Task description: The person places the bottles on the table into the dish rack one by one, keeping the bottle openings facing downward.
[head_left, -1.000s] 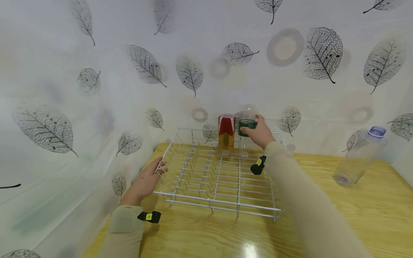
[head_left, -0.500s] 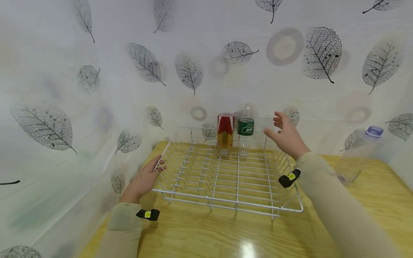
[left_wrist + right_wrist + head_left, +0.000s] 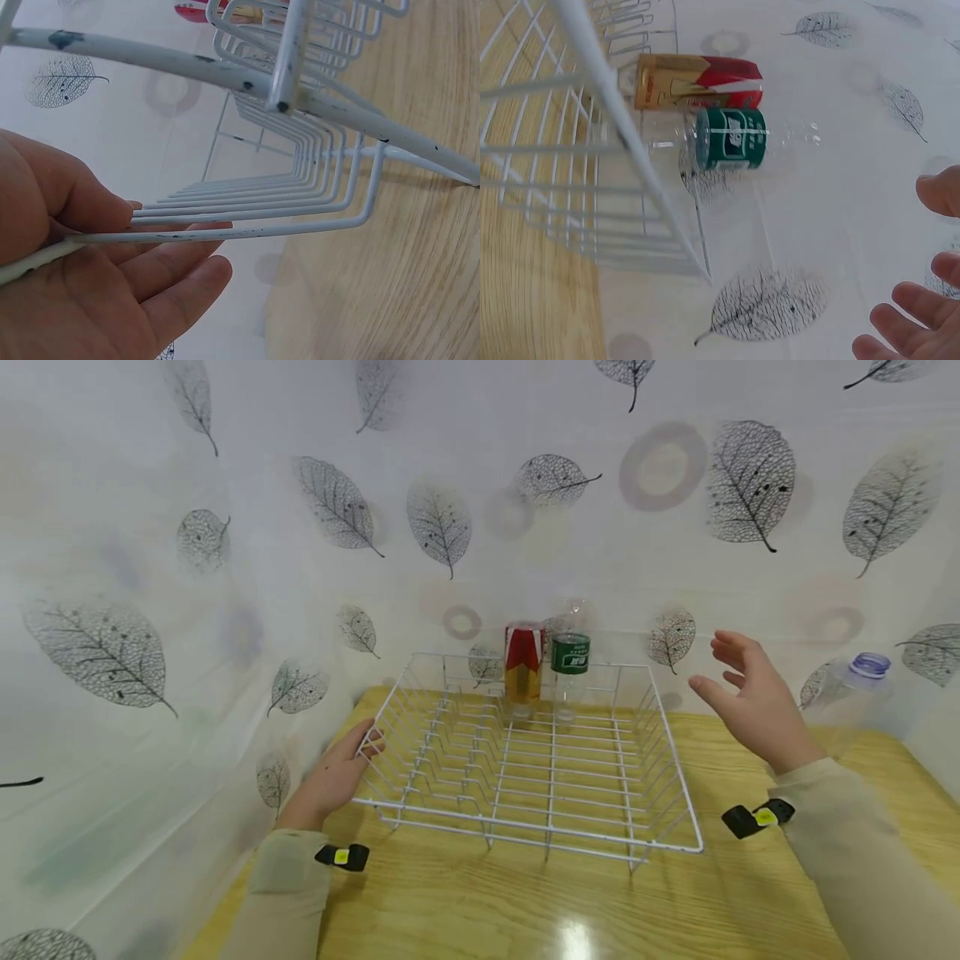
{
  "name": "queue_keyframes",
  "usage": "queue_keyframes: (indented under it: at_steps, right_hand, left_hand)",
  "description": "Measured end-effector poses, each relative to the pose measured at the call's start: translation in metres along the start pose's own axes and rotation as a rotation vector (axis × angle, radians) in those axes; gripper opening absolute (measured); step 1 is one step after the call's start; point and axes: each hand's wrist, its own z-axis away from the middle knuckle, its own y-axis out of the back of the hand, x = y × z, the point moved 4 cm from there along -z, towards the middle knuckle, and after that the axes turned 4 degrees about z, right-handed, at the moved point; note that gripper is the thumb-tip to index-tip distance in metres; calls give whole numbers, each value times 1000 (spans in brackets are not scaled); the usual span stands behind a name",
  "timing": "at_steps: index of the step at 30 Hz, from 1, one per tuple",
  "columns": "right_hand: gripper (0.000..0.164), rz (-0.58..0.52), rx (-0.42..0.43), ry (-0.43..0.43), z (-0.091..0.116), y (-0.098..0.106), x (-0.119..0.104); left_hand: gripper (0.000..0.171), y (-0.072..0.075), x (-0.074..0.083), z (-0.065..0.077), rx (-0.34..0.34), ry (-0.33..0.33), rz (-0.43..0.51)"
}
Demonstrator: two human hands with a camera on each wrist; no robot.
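Note:
A white wire dish rack (image 3: 551, 793) stands on the wooden table. My left hand (image 3: 341, 777) holds its left rim; in the left wrist view the top wire runs between thumb and fingers (image 3: 176, 289). Inside the rack's far side stand a red-and-gold bottle or can (image 3: 523, 668) and, just right of it, a clear plastic bottle (image 3: 570, 656) with a green label. My right hand (image 3: 761, 710) hangs in the air right of the rack, fingers spread and holding nothing. Behind it, partly hidden, is a larger clear bottle (image 3: 851, 702) with a purple neck.
The wooden table (image 3: 465, 902) extends in front of the rack and to its right. A white curtain (image 3: 525, 543) printed with leaves hangs behind and along the left side, close to the rack's back.
My right hand has let go of the green-labelled bottle, which stays standing in the rack, and has moved right toward the larger bottle. My left hand keeps its hold on the rim.

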Motion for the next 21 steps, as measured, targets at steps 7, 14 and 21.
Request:
queue_keyframes:
  at_steps: [7,14,21]
  right_hand:
    - [75,32,129,-40,27,31,18]
    - [68,100,399,-211,67,57,52]
    - [78,-13,407,-496,95,63,117]
  left_hand:
    - [58,0,0,3,-1,13,-23]
    - [58,1,2,5,18,-4,-12]
    - [58,0,3,6,-5,0,21]
